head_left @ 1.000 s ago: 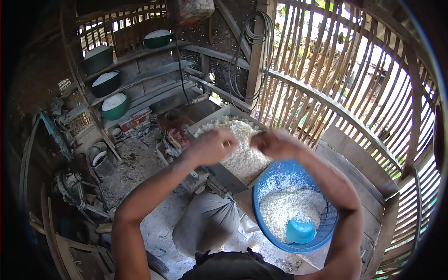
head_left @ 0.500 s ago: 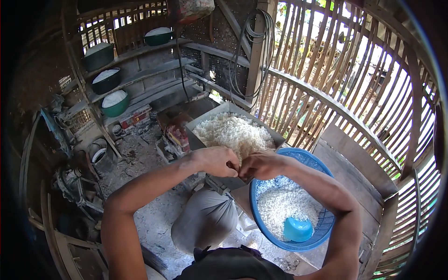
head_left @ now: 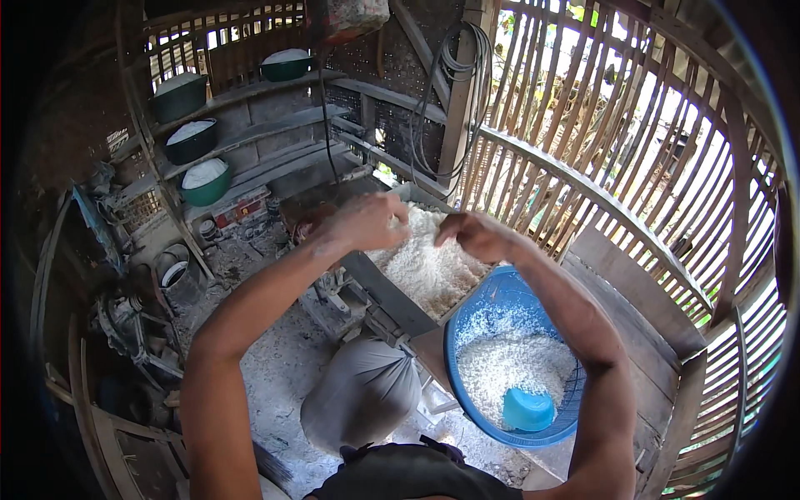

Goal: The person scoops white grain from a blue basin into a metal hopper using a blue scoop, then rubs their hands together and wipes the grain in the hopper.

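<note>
a metal tray (head_left: 392, 287) heaped with white shreds (head_left: 433, 267) sits by the slatted wall. a blue basket (head_left: 475, 312) of shreds touches its near edge, a blue scoop (head_left: 527, 408) inside. left hand (head_left: 367, 221) and right hand (head_left: 475, 235) hover over the tray, fingers curled, pinching shreds.

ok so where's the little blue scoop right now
In the head view the small blue scoop sits low right, inside the blue basket, on the white shreds near its front rim, below the right hand.
</note>
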Available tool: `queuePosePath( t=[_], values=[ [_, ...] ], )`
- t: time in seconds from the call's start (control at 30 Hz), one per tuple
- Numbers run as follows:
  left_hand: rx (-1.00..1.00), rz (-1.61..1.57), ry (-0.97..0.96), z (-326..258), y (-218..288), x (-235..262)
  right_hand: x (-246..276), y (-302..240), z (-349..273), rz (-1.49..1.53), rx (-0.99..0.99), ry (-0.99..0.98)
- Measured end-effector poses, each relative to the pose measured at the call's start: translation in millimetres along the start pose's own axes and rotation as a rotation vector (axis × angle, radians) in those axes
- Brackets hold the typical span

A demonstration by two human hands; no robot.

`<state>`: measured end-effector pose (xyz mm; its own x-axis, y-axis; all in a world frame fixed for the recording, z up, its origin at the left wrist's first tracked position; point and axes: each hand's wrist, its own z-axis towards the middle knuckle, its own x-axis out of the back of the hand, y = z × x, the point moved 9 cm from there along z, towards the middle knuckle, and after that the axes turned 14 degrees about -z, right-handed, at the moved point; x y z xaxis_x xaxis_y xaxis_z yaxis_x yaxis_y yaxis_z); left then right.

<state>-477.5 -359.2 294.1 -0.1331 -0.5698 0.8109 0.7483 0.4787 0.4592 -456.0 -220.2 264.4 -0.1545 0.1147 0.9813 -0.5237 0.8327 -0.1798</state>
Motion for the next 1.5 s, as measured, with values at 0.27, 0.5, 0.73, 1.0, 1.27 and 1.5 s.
queuePosePath(
  t=[0.27,0.5,0.73,1.0,1.27,1.5],
  values=[
    [0.572,-0.105,-0.078,-6.8,-58.7,-26.8,-9.4,41.8,6.1,-0.07,-0.421,0.056],
    [0.325,-0.036,0.136,10.0,-47.9,4.7,19.5,42.0,42.6,-0.169,-0.328,0.268],
    [0.277,-0.27,0.206,-0.2,-51.6,1.4,17.3,-11.3,54.1,-0.051,-0.093,0.41],
    [0.191,-0.144,0.125,-5.6,-27.2,-9.9,-2.1,-34.0,32.0,-0.404,-0.04,0.456],
    [0.075,0.008,0.208,1.5,15.5,26.6,13.3,-13.0,13.4,-0.272,-0.174,0.37],
    [-0.076,-1.076,0.099,-10.1,159.4,-38.0,118.5,-28.2,-164.7,-0.014,-0.29,0.801]
  ],
)
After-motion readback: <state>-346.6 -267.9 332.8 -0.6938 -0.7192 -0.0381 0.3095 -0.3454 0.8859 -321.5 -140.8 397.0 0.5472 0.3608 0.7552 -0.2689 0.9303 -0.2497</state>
